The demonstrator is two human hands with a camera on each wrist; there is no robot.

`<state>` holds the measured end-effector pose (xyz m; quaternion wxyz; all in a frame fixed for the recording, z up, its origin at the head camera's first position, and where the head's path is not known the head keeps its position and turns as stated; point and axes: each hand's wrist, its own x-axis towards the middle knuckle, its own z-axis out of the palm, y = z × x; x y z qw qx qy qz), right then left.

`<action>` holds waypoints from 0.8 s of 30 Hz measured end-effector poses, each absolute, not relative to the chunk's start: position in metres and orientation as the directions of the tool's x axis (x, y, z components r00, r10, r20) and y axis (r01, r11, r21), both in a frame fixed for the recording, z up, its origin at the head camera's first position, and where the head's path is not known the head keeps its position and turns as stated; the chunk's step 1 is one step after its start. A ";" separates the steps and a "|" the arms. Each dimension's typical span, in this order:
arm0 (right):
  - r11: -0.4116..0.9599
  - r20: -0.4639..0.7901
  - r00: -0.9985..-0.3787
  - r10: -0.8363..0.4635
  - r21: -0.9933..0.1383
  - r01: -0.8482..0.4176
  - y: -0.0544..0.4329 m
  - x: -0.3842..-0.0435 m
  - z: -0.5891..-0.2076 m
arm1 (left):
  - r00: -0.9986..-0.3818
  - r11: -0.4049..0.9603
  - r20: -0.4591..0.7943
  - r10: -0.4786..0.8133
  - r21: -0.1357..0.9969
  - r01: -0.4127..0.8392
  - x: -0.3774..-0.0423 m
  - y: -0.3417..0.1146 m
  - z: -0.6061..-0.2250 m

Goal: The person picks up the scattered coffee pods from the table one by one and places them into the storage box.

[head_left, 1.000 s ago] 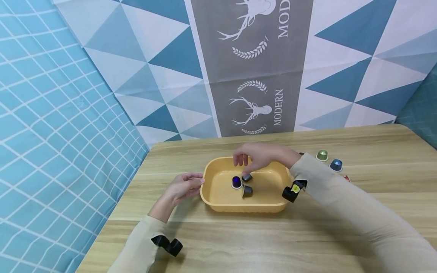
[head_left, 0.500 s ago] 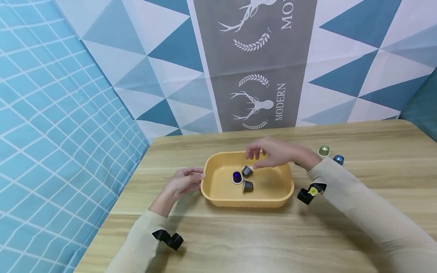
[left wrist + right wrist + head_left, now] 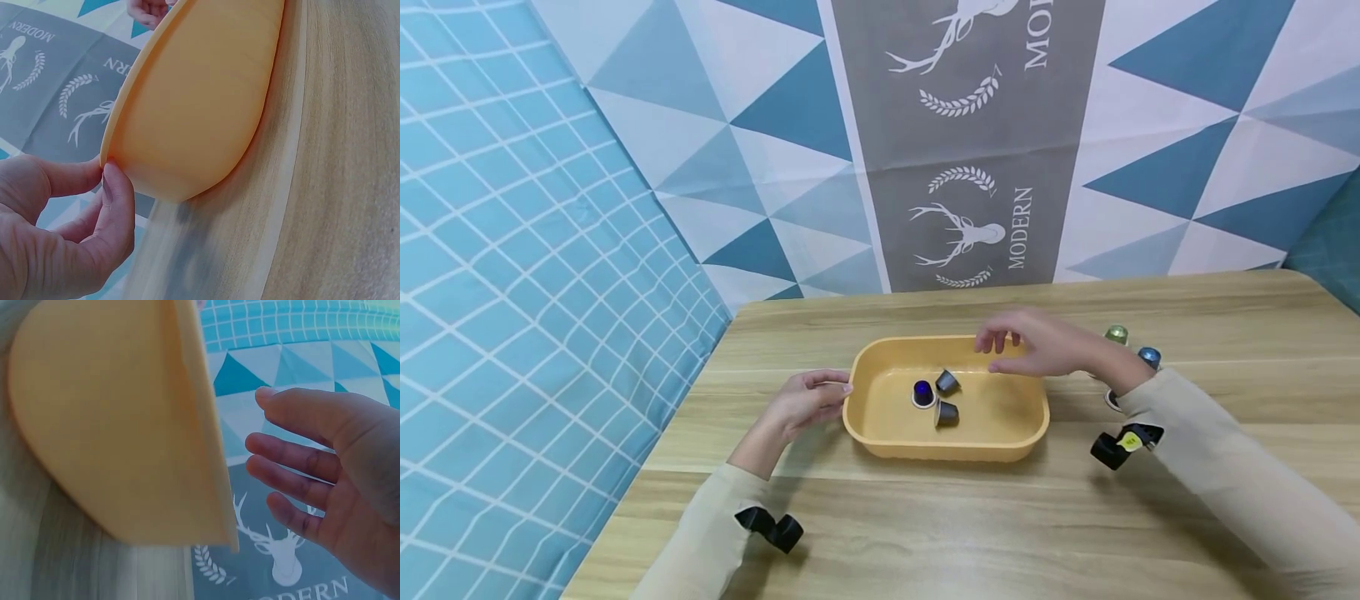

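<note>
Yellow tray rim [image 3: 946, 450] is pinched by left hand [image 3: 805, 402]; right hand [image 3: 1036, 342], fingers loose, hovers apparently clear.

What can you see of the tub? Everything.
The tub is yellow-orange and looks like smooth plastic: a rounded rectangle, open-topped, with a thin rim. It sits upright on the table, long sides running across the head view. Three capsules are inside, near its middle. The left hand pinches the rim at the left end; the right hand hovers near the far right corner, not touching it.
</note>
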<state>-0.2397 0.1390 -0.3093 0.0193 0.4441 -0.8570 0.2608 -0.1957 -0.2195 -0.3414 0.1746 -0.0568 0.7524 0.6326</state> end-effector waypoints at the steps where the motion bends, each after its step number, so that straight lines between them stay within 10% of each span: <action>1: 0.479 0.268 -0.616 -0.741 -0.431 -0.765 0.142 -0.239 -0.310 | -0.932 0.194 -0.335 0.137 0.932 -0.307 -0.196 -0.219 -0.342; 24: 0.541 0.366 -0.663 -0.653 -0.388 -0.746 0.196 -0.220 -0.327 | -0.932 0.192 -0.332 0.145 0.933 -0.303 -0.197 -0.222 -0.344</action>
